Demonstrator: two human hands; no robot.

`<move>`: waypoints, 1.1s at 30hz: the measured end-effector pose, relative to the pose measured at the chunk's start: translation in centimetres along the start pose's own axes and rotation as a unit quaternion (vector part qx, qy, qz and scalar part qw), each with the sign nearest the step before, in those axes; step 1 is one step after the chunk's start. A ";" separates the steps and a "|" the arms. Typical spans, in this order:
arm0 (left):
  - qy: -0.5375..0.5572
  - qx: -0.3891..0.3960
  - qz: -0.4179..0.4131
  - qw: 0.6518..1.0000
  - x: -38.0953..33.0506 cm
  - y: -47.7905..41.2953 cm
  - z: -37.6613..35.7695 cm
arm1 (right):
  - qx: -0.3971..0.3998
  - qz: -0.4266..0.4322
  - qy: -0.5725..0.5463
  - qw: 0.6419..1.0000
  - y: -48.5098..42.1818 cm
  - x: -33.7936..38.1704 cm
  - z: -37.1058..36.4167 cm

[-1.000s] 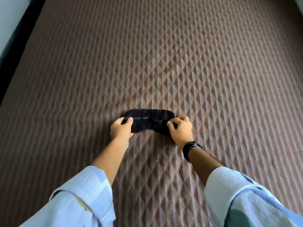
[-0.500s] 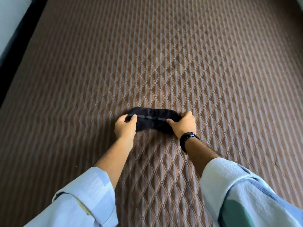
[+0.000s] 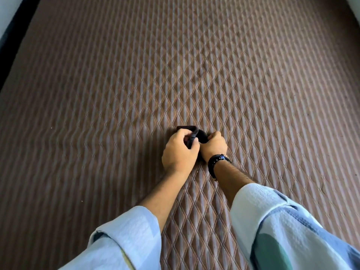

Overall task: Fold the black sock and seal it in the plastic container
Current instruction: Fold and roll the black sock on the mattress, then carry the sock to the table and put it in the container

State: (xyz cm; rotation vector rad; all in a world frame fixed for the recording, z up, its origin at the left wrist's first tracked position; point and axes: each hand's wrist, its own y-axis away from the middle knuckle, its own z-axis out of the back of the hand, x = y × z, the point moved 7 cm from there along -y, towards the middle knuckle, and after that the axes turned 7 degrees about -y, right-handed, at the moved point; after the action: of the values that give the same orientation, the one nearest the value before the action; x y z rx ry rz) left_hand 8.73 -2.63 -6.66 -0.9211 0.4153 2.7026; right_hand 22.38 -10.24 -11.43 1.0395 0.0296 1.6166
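Note:
The black sock [image 3: 201,135] lies bunched on the brown quilted mattress [image 3: 194,65], mostly hidden between my hands. My left hand [image 3: 179,151] grips its left end and has it lifted and turned over toward the right. Pressed close against it, my right hand [image 3: 215,146] holds the sock's right end down on the mattress. A black watch sits on my right wrist. No plastic container is in view.
The mattress stretches wide on all sides of my hands. A dark frame edge [image 3: 13,47] runs along the far left, with a pale wall [image 3: 6,14] beyond it. My light blue sleeves [image 3: 124,238] fill the lower part of the view.
My left hand has carried the sock's left end rightward, up to my right hand, so the flat stretched sock is now bunched between them.

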 end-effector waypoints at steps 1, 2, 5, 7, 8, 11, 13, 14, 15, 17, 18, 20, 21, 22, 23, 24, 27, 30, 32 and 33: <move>-0.022 0.010 -0.007 1.000 -0.1 0.1 -0.5 | -0.001 0.003 -0.001 1.000 -0.1 0.0 0.0; -0.037 0.020 -0.009 0.999 0.0 0.2 -0.9 | -0.001 0.005 -0.003 1.000 -0.2 -0.1 0.0; -0.053 0.043 -0.017 0.998 0.4 0.5 -1.8 | 0.000 0.017 -0.013 1.000 -0.6 -0.4 0.0; -0.060 0.040 -0.040 0.997 0.4 0.8 -1.9 | 0.011 0.026 -0.031 0.999 -1.0 -0.9 0.0; -0.057 0.037 -0.049 0.996 0.3 0.8 -2.0 | 0.021 0.031 -0.042 0.998 -1.1 -1.1 0.0; -0.050 0.048 -0.066 0.995 0.2 0.8 -2.4 | 0.073 0.036 -0.111 0.991 -1.5 -2.0 0.3; -0.064 0.067 -0.079 0.993 0.0 1.0 -3.0 | 0.118 0.001 -0.182 0.976 -1.3 -2.2 0.5; -0.076 0.077 -0.080 0.991 -0.1 1.1 -3.2 | 0.134 -0.012 -0.194 0.972 -1.1 -2.2 0.4; -0.092 0.086 -0.080 0.989 -0.2 1.2 -3.4 | 0.142 -0.012 -0.184 0.973 -1.0 -2.1 0.4; -0.129 0.094 -0.090 0.983 -0.2 1.5 -3.5 | 0.143 -0.002 -0.149 0.979 -1.1 -1.8 0.3; -0.145 0.085 -0.100 0.981 -0.1 1.5 -3.3 | 0.143 0.000 -0.142 0.980 -1.2 -1.8 0.2; -0.146 0.022 -0.099 0.984 0.2 1.3 -1.9 | 0.142 0.007 -0.151 0.978 -1.1 -1.6 0.4; -0.133 -0.012 -0.076 0.988 0.7 1.2 -1.2 | 0.140 0.007 -0.158 0.977 -1.0 -1.7 0.7; -0.105 -0.034 -0.039 0.993 1.5 0.9 -0.7 | 0.143 0.003 -0.173 0.974 -0.7 -1.8 0.9; -0.052 -0.023 0.009 0.998 2.5 0.4 -0.6 | 0.153 -0.002 -0.197 0.968 -0.2 -1.9 1.0; 0.027 0.021 0.063 0.997 3.3 -0.1 -1.1 | 0.168 -0.005 -0.228 0.959 0.3 -2.0 1.2; 0.198 0.176 0.143 0.954 3.6 -0.3 -2.6 | 0.211 -0.002 -0.333 0.919 2.4 -1.7 2.3; 0.276 0.254 0.143 0.916 1.6 1.3 -2.2 | 0.218 0.002 -0.383 0.898 5.0 -2.0 5.3; 0.296 0.285 0.120 0.904 -0.7 3.0 -1.4 | 0.220 -0.002 -0.354 0.909 7.2 -3.0 7.9; 0.270 0.295 0.082 0.913 -2.5 3.8 -0.4 | 0.223 -0.012 -0.336 0.915 8.5 -3.7 9.4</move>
State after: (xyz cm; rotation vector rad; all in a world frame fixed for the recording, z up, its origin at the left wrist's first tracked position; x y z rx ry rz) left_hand 9.66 -6.72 -4.70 -1.4534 1.3781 2.1663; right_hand 21.50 -20.71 -3.47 1.9015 -0.0544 1.1731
